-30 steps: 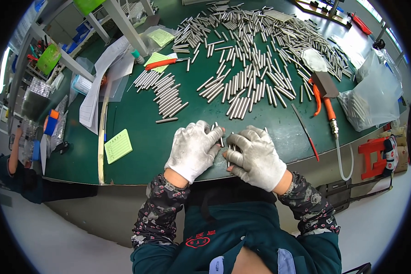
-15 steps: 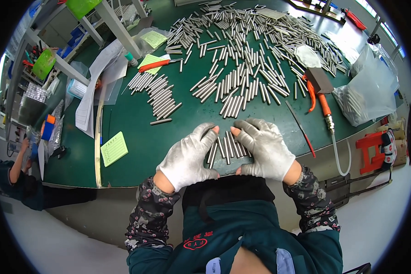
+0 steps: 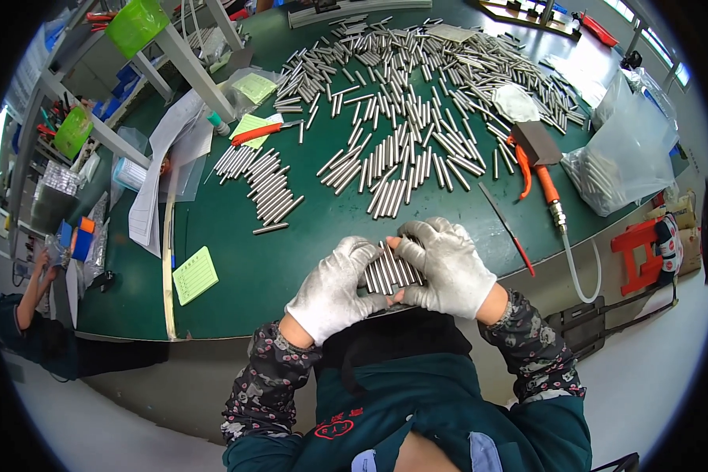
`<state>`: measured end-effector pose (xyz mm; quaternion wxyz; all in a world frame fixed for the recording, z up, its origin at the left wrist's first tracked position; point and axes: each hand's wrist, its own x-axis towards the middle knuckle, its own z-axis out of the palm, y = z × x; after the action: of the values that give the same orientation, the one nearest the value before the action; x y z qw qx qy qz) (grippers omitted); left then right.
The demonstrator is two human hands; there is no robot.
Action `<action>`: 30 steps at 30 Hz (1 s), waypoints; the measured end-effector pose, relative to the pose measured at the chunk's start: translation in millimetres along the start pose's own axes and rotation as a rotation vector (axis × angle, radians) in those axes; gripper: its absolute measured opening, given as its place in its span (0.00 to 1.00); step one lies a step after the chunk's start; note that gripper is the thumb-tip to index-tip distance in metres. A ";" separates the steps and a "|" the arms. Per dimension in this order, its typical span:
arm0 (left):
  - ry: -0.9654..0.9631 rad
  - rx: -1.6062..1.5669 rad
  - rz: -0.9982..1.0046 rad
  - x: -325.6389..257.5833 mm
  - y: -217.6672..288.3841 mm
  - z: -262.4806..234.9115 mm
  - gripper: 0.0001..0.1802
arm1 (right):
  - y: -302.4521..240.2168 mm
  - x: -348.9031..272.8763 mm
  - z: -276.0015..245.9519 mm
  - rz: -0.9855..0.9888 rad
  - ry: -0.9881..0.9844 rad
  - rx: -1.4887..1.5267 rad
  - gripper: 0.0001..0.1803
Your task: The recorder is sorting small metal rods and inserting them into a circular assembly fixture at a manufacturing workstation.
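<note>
metal rods (image 3: 389,271) lie clasped between curled left hand (image 3: 334,285) and right hand (image 3: 448,271), loose pile (image 3: 492,59) beyond, file (image 3: 507,228) rightward.

Up on the wearer's head here, peering down through the left of two side-by-side fisheye lenses! Close above the left hand (image 3: 332,285) and right hand (image 3: 447,267), just below centre, facing forward over the green table (image 3: 248,287) to the metal rods (image 3: 384,198) beyond. Catching the wearer's own shirt (image 3: 413,385) at the bottom, a co-worker (image 3: 33,330) at the left rim, bending straight edges!
</note>
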<state>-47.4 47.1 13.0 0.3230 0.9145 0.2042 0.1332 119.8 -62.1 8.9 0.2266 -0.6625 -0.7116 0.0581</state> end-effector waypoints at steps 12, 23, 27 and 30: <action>0.189 0.310 -0.109 71.0 -19.6 3.2 0.13 | 40.7 55.6 0.7 0.008 0.162 -0.294 0.09; 0.171 0.249 -0.215 76.8 -15.6 1.7 0.15 | 38.5 56.4 -10.5 0.022 -0.017 -0.195 0.15; 0.174 0.431 -0.129 79.9 -8.9 6.0 0.19 | 43.6 50.6 -14.0 -0.054 0.034 -0.148 0.14; 0.169 0.432 -0.157 81.2 -8.3 6.2 0.16 | 50.1 44.2 -14.2 -0.061 0.004 -0.104 0.14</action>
<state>24.0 87.0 12.0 0.1109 0.9292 0.3249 0.1367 170.6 -16.5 13.2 0.1949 -0.6513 -0.7332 0.0129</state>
